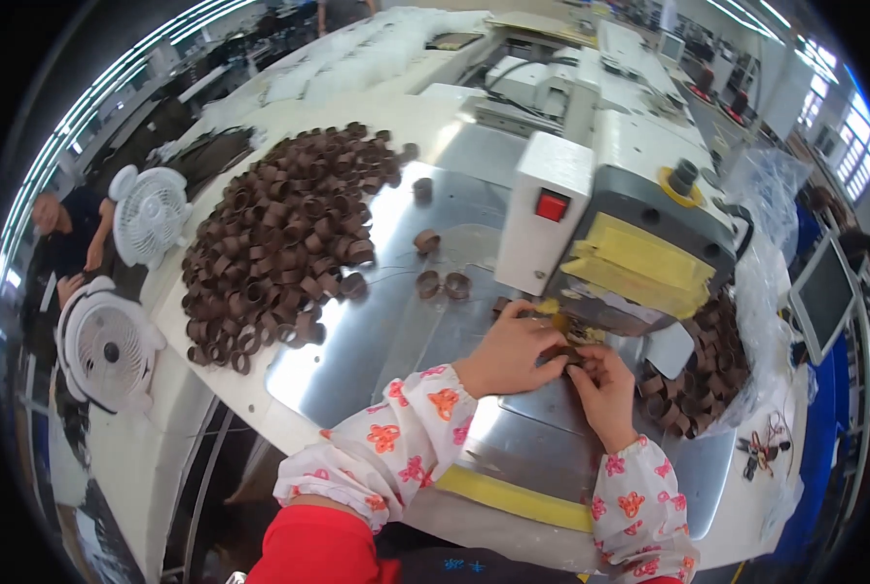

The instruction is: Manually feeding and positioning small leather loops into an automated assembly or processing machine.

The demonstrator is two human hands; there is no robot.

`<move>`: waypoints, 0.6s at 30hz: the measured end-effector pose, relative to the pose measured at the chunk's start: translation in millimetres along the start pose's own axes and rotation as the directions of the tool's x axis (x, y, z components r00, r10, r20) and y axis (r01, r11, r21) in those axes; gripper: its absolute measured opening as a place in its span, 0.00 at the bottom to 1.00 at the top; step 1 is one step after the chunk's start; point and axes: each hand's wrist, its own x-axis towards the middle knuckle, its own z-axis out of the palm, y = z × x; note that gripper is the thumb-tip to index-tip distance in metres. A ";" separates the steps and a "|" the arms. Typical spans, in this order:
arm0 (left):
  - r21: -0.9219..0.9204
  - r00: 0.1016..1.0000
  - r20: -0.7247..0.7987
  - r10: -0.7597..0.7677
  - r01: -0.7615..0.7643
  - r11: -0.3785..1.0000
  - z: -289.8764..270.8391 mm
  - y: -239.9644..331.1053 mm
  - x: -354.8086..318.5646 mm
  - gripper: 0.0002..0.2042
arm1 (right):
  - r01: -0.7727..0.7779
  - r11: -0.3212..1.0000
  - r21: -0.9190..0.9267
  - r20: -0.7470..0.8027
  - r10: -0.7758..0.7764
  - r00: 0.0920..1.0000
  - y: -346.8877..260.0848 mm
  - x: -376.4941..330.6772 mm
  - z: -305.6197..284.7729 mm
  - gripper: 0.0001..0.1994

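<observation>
Just below the head of a sewing machine (pixel 654 209), my left hand (pixel 509 352) and my right hand (pixel 605 391) meet over the metal work plate. Between them is a small dark brown fabric loop (pixel 562 354), pinched by the fingertips of both hands. Part of the loop is covered by my fingers. The needle area is hidden behind the machine's yellow-taped front (pixel 639 263). Left of my left hand, a pair of loose brown loops (pixel 443 285) lies side by side on the metal plate, with thin threads near them.
A large heap of brown loops (pixel 284 229) covers the table's left side. Another pile (pixel 703 375) sits right of the machine, beside clear plastic. A white box with a red switch (pixel 552 204) stands at the machine's left. White fans (pixel 112 348) and a seated person are farther left.
</observation>
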 end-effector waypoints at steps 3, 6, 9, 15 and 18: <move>0.040 0.996 -0.046 0.071 -0.069 0.997 8.6 -4.3 6.0 0.12 | 0.005 1.000 -0.030 -0.115 -0.008 0.993 11.5 -2.9 -9.2 0.11; 0.062 0.998 -0.004 0.063 -0.062 0.996 15.6 -1.4 14.4 0.15 | 0.050 0.998 -0.023 -0.139 -0.053 0.989 7.2 -2.9 -17.6 0.11; 0.117 1.000 -0.013 0.003 -0.001 0.993 19.6 -3.8 4.7 0.15 | 0.035 0.998 -0.053 -0.082 -0.039 0.996 12.1 4.6 -12.0 0.11; 0.119 0.999 -0.025 0.048 -0.045 0.992 20.8 -4.0 5.8 0.16 | 0.040 0.995 -0.088 -0.019 -0.042 0.999 9.2 6.0 -18.3 0.11; 0.072 0.994 -0.080 0.068 -0.063 0.995 20.1 -3.6 7.6 0.15 | 0.008 0.999 -0.046 -0.019 -0.009 1.000 11.5 7.0 -19.9 0.10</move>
